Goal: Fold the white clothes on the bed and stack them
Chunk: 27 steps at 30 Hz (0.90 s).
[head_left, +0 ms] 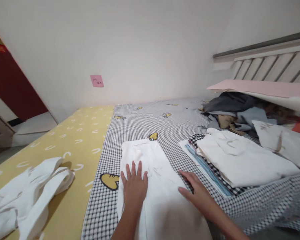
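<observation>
A white garment (pixel 155 180) lies flattened lengthwise on the black-and-white checked sheet (pixel 165 123). My left hand (pixel 134 186) rests flat on it, palm down, fingers spread. My right hand (pixel 193 190) lies at the garment's right edge, fingers stretched out toward its middle, holding nothing. Just right of that hand is a stack of folded clothes (pixel 237 160) with a white piece on top.
A crumpled white cloth (pixel 30 193) lies on the yellow sheet (pixel 72 140) to the left. A heap of unfolded dark, tan and grey clothes (pixel 240 113) sits at the back right under a pink board (pixel 262 88). A slatted headboard (pixel 270 63) and a wall lie beyond.
</observation>
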Available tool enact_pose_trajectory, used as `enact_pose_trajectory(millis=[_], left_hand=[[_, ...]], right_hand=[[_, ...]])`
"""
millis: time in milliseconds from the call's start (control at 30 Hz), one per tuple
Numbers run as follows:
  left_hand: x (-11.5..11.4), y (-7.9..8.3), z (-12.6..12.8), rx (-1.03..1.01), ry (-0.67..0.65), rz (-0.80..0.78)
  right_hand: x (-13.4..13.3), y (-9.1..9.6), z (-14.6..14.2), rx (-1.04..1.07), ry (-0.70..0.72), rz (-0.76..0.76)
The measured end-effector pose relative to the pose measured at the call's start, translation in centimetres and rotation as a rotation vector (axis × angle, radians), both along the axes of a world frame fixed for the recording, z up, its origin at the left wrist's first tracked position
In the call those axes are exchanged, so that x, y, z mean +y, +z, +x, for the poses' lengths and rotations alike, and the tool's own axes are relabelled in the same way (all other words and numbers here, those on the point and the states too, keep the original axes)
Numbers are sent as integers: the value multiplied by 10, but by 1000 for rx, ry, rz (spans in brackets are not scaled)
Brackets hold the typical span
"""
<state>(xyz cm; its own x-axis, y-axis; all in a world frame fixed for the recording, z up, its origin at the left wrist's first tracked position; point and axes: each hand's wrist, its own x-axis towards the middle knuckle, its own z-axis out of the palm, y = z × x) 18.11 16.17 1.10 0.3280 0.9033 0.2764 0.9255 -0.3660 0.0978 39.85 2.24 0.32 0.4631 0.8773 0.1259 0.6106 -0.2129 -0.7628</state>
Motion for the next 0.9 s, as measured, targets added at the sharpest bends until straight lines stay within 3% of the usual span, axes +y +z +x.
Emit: enact_pose_trajectory(millis=[100, 200, 333, 433, 533, 667, 767, 900], left_hand=[[-1, 0, -1, -3, -2, 16], [-1, -3, -1, -14, -4, 74], [2, -13, -3, -87, -12, 120], [4, -19, -4, -151, -17, 140], [4, -19, -4, -166, -21, 149], [1, -15, -2, -127, 2, 147], [0, -12, -2, -87, 10, 168], [0, -6, -4, -34, -55, 164]], right_hand=[[-13, -8, -18, -317, -106, -6], [21, 1, -35, -499, -98, 27], [75, 26, -32, -361, -130, 24], [92, 45, -30, -322, -186, 77], [96, 51, -51, -489, -93, 84], [104, 35, -92, -658, 75, -103], [110, 25, -107, -669, 112, -174], [106, 41, -99, -546, 208, -227]])
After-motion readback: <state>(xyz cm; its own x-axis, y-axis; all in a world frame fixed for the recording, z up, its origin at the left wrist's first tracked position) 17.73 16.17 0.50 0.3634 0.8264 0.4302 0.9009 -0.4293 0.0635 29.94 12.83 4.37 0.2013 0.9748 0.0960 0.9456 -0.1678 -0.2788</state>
